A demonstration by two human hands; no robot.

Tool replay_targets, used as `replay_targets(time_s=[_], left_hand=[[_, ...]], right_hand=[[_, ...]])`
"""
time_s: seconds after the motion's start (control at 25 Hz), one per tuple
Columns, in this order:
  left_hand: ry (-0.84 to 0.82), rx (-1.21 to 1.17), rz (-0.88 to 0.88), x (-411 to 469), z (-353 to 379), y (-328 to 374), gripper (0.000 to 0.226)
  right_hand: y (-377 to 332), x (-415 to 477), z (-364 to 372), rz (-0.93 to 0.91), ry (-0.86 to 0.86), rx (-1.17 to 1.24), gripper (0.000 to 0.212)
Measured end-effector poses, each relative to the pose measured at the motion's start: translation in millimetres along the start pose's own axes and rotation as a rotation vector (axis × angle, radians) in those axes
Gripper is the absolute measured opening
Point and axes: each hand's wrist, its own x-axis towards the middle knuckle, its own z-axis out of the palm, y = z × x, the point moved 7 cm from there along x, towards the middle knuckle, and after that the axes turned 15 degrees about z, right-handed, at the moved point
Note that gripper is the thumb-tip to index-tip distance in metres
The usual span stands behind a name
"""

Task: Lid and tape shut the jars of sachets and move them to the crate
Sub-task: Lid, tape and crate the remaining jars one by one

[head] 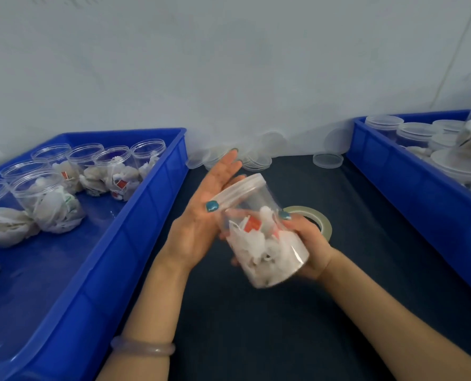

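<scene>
Above the dark table (284, 339), at the centre of the view, a clear plastic jar (273, 259) was held off the surface, tilted with its top leaning away and to the left. A translucent lid (241, 188) sat on its mouth. White sachets (252, 243) with red tags filled the lower part of the jar. The right hand (310, 243) gripped the jar's lower body from the right, fingers wrapped round the wall near the base. The left hand (201, 215) was spread flat with fingers straight, its palm beside the lid and its thumb touching the lid's edge; it grasped nothing. A pale bracelet (143, 349) was worn on the left wrist. A roll of clear tape (318, 220) lay flat on the table just behind the jar and partly hidden by the right hand. Several loose lids (328, 160) lay along the table's far edge by the wall. To the left, a blue crate (146, 221) held a group of unlidded jars of sachets (47, 207), standing upright. To the right, a second blue crate (393, 174) held stacked clear containers (384, 125); its further contents were too blurred to make out.
</scene>
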Motion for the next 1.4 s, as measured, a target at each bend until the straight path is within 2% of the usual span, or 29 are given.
replay_targets(time_s=[0.04,0.12,0.2,0.24,0.28,0.32,0.44,0.48,0.64,0.76,0.84,0.92,1.0,1.08,1.16,1.28,1.4], left_hand=[[0.032,-0.036,0.028,3,-3,1,0.057],[0.072,0.034,0.034,4,-1,3,0.078],[0.109,0.180,-0.001,6,0,0,0.086],[0.111,0.228,-0.026,6,-1,-4,0.084],[0.099,0.250,-0.039,5,-1,-8,0.079],[0.089,0.257,-0.038,5,-1,-10,0.071],[0.102,0.191,-0.015,5,-4,-10,0.051],[0.098,0.162,-0.006,4,-3,-9,0.049],[0.083,0.172,0.011,3,0,-10,0.050],[0.101,0.211,0.070,5,0,-11,0.035],[0.160,0.238,0.148,6,-4,-5,0.035],[0.200,0.345,0.232,7,-7,1,0.038],[0.201,0.517,0.318,6,-3,3,0.037],[0.188,0.678,0.400,8,7,4,0.037],[0.154,0.736,0.420,13,17,1,0.037],[0.138,0.815,0.402,22,19,-5,0.038],[0.141,0.912,0.431,18,21,-8,0.056]], right_hand=[[-6,-2,-14,-0.069,0.232,-0.165,0.046],[-20,-7,-23,-0.165,0.639,-0.582,0.057],[-24,-8,-16,-0.185,0.904,-1.078,0.082],[-22,-7,-14,-0.195,0.952,-1.202,0.087],[-19,-6,-15,-0.186,0.939,-1.225,0.089],[-17,-5,-16,-0.164,0.859,-1.130,0.087],[-4,4,-17,-0.055,0.429,-0.588,0.062],[0,6,-17,-0.018,0.342,-0.486,0.058],[6,8,-19,0.008,0.257,-0.428,0.062],[-2,3,-22,0.020,0.305,-0.533,0.058],[-21,-9,-31,-0.064,0.470,-0.784,0.065],[-42,-29,-52,-0.124,0.711,-1.069,0.075],[-49,-46,-78,0.015,0.831,-1.248,0.063],[-41,-58,-106,0.268,0.872,-1.437,0.056],[-33,-63,-118,0.389,0.840,-1.517,0.051],[-31,-56,-115,0.289,0.805,-1.467,0.024],[-33,-56,-114,0.272,0.808,-1.430,0.012]])
